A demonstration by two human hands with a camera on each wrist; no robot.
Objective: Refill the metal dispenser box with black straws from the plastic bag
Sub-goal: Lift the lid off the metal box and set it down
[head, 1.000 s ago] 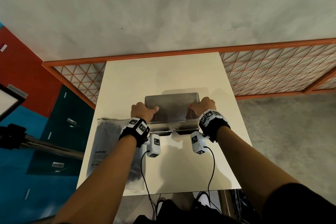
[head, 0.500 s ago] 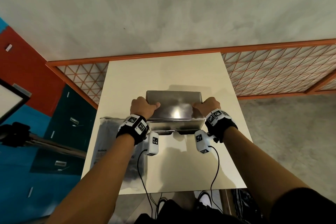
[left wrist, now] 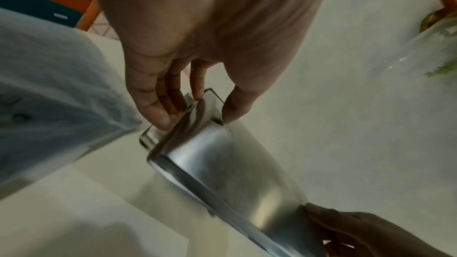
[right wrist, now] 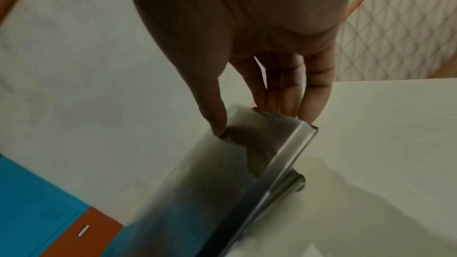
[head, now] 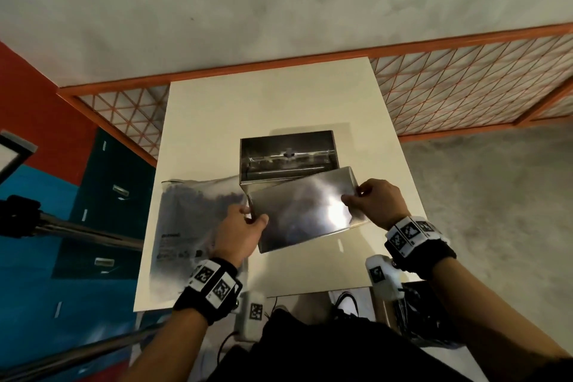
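The metal dispenser box [head: 288,158] stands open-topped on the middle of the white table [head: 263,108]. Its shiny metal lid [head: 304,211] is off the box, tilted and held in the air just in front of it. My left hand [head: 245,223] pinches the lid's left end [left wrist: 197,116] between thumb and fingers. At the lid's right end [right wrist: 259,144], my right hand [head: 369,201] has it between thumb and fingers. The plastic bag [head: 192,226] of black straws lies flat on the table, left of the box and partly under my left forearm.
An orange-framed mesh panel [head: 465,84] runs behind and beside the table. A dark pole [head: 77,229] reaches in from the left toward the table edge. A clear glass vessel [left wrist: 425,46] shows at the edge of the left wrist view.
Both hands have lifted the lid off the box and drawn it toward me, tilting it. The box interior is now exposed.
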